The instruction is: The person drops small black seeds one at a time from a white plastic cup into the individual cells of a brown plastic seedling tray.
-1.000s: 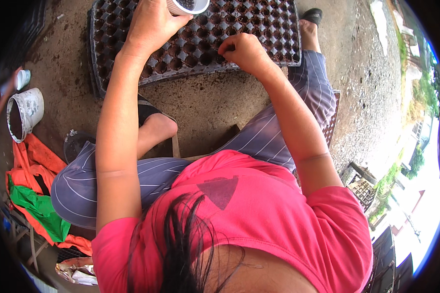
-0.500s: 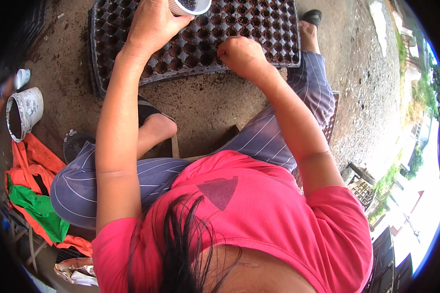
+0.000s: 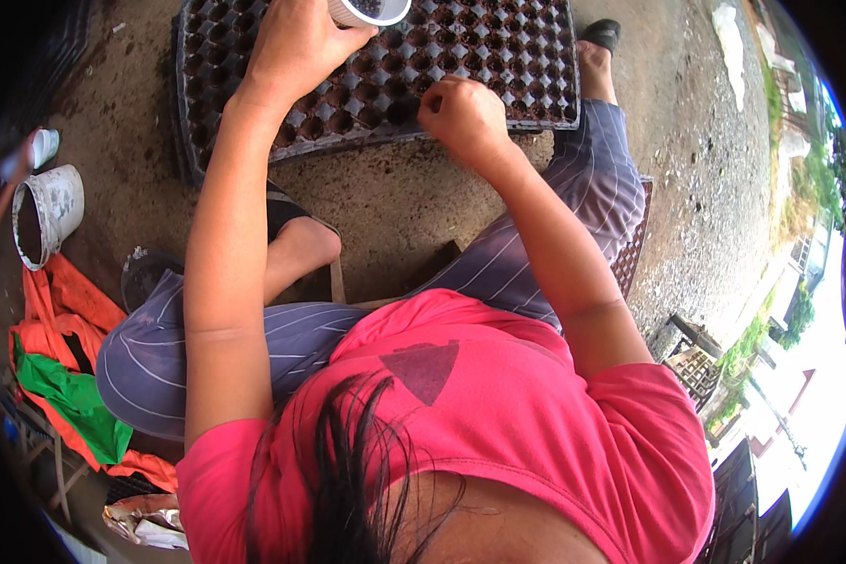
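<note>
At the top of the view my left hand (image 3: pixel 296 47) grips a white ribbed cup (image 3: pixel 351 16), tilted so that its mouth partly shows. Small dark round grains, like seeds, lie inside the cup (image 3: pixel 371 7). My right hand (image 3: pixel 465 115) hovers over the near edge of a black seedling tray (image 3: pixel 367 141), with its fingers curled in and the fingertips pinched together. Anything between those fingertips is too small or hidden to see. Many of the tray's round cells hold dark brown soil. The left forearm crosses the tray's left part.
The tray sits on a stack of similar trays above a concrete floor (image 3: pixel 395 197). To the left stand a stained white bucket (image 3: pixel 64 202) and a smaller white container (image 3: pixel 44 148). Orange cloth (image 3: pixel 56 305) and a green sheet (image 3: pixel 70 399) lie below them. Gravel (image 3: pixel 696 216) stretches off to the right.
My right hand has shifted slightly down and its curled fingers have turned, showing more of the gap inside them. The left hand and cup have barely moved.
</note>
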A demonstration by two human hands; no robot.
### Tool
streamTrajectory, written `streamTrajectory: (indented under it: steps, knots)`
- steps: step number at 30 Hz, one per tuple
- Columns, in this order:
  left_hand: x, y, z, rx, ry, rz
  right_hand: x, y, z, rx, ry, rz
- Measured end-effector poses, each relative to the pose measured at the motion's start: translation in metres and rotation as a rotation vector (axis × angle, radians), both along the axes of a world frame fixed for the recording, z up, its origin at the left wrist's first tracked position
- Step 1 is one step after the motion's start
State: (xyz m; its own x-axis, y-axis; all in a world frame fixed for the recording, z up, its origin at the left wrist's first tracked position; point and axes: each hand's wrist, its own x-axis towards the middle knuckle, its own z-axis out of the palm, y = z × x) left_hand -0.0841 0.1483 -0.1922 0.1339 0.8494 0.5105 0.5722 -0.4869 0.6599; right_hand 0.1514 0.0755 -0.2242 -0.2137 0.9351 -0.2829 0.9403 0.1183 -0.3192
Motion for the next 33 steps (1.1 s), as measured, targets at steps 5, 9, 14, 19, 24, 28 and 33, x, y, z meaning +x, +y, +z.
streamTrajectory:
  steps: [5, 9, 14, 19, 24, 28, 33]
  knots:
    - [0.0, 0.001, -0.002, -0.037, -0.018, 0.002, 0.011, 0.026, 0.012, 0.07, 0.13, -0.069]
    - [-0.002, 0.0, -0.002, -0.003, 0.008, 0.015, 0.009, 0.038, 0.026, 0.17, 0.146, -0.01]
    - [-0.001, -0.001, -0.001, -0.01, 0.006, 0.01, 0.01, 0.036, 0.024, 0.056, -0.019, 0.282]
    - [-0.002, -0.002, 0.0, -0.021, -0.009, 0.005, 0.002, 0.027, 0.008, -0.066, -0.313, 0.408]
    - [-0.002, -0.003, 0.001, -0.013, -0.023, 0.003, 0.004, 0.016, -0.007, 0.033, -0.317, 0.481]
    - [-0.003, -0.003, 0.0, -0.008, -0.018, 0.007, 0.005, 0.009, -0.01, 0.087, -0.281, 0.459]
    - [-0.004, -0.001, 0.001, 0.001, -0.027, 0.001, 0.01, 0.003, -0.013, 0.174, -0.198, 0.411]
